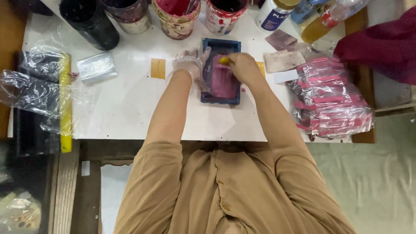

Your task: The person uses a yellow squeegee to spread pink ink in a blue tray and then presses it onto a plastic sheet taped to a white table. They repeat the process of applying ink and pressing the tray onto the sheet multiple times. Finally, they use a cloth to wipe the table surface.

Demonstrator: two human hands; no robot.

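A small blue rectangular frame [221, 45] with a pink-stained inside lies on the white table [130, 108]. My left hand [193, 65], in a clear plastic glove, rests on the frame's left edge with fingers spread. My right hand [244, 66] is bare and closed on a small yellow tool [224, 60], whose tip touches the pink surface near the frame's upper part.
Several paint-smeared pots [177, 17] and bottles [273, 15] line the far edge. A stack of pink items in clear bags [331, 97] sits at the right. A yellow rod [65, 104], plastic wraps and a silver pouch [97, 66] lie left. A yellow card [158, 68] lies beside my left hand.
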